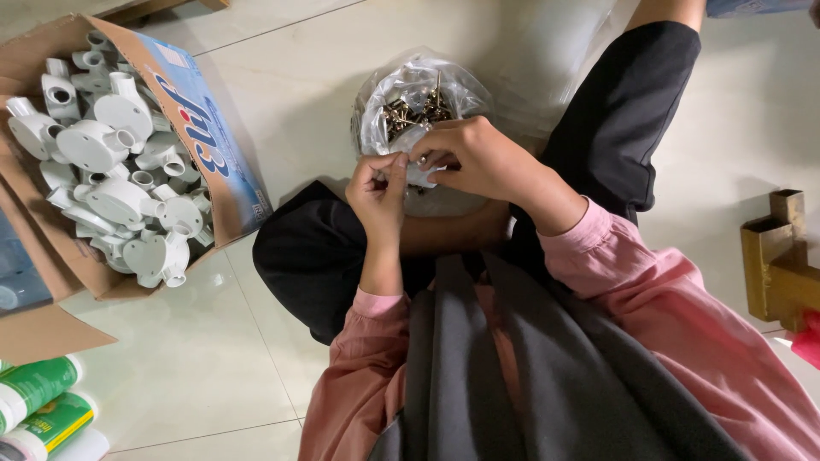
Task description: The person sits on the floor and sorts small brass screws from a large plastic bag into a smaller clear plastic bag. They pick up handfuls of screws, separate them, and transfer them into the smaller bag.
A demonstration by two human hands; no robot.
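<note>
A clear plastic bag full of small brass-coloured screws lies on the floor just past my crossed legs. Both hands meet at its near edge. My left hand has its fingers pinched together, and something small seems to be held in them, though I cannot make it out. My right hand curls over a small white part, fingertips touching the left hand's.
An open cardboard box at the left holds several white round plastic conduit boxes. Green-labelled tubes lie at the bottom left. A brass-coloured metal frame stands at the right. The floor is pale tile.
</note>
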